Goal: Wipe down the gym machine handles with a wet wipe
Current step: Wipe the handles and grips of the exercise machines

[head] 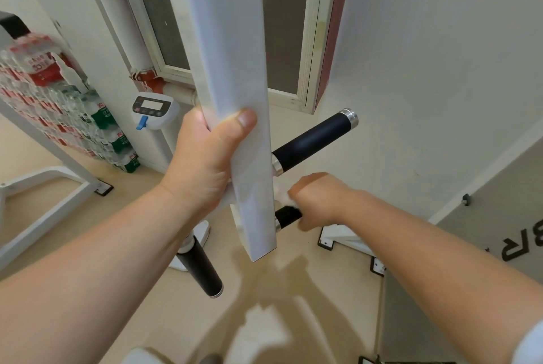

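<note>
Bright, soft daylight — blurred, warped edges

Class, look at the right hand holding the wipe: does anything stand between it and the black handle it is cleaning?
Nothing visible does. The right hand already presses the white wipe onto the lower right handle, beside the white upright bar that the left hand holds.

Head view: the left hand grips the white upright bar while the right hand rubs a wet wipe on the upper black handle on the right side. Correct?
Not quite. In the head view the right hand presses the wet wipe on the lower black handle, not the upper black handle, which is untouched. The left hand does grip the white upright bar.
</note>
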